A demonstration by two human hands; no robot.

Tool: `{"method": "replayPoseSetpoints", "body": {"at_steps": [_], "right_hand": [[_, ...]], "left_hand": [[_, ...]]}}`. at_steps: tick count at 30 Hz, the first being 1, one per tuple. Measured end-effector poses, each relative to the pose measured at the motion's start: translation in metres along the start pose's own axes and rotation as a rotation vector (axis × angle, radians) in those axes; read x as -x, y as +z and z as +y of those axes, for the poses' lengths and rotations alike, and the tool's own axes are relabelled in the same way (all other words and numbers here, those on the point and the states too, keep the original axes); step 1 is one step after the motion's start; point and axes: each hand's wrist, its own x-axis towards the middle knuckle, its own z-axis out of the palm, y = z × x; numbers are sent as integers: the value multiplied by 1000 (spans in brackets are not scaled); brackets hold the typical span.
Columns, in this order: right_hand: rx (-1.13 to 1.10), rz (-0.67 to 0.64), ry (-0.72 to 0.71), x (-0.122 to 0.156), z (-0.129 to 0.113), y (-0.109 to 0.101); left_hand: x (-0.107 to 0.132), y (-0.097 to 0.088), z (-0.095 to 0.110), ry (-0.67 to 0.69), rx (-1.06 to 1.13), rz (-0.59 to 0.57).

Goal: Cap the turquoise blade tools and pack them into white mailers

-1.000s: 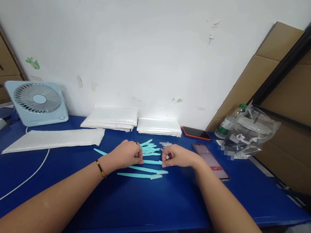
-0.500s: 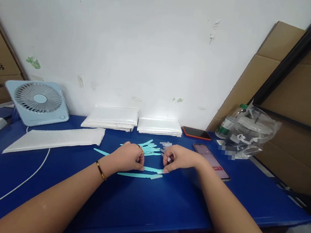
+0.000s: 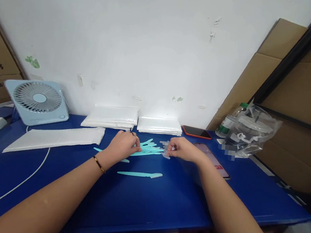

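A loose pile of teal eyebrow razors lies on the blue table. My left hand is at the pile's left side, thumb and finger pinched on a razor; the pile and fingers partly hide its handle. My right hand is at the pile's right end, fingertips closed on what looks like one of the small clear plastic caps. In front of both hands a single teal razor lies flat, its pale head to the right. Another razor is partly covered by my left hand.
Two stacks of white padded envelopes stand against the wall. One white envelope lies left, beside a blue fan with a white cable. To the right are a red-edged phone, a lit phone, a bottle and a bagged cup.
Both hands have moved away from me, up to the pile and the clear caps. The razor that lay between them is no longer in its former spot. The front razor stays put.
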Motion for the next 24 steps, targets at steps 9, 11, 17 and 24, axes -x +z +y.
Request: {"method": "replayPoseSetpoints", "body": {"at_steps": [9,11,17,24], "right_hand": [[78,202,108,-5,8,-3],[72,197,72,-4,4,0],[-62,95,-11,-1,-18,9],[-403,-93,-78,-6,-49,33]], "left_hand": [[19,-32,-56,-199,-7,-328],[26,-36,-63,-288,-38,-470],[30,-42,-54,-238,105,-616],[16,-21,-9,-18,145,-204]]}}
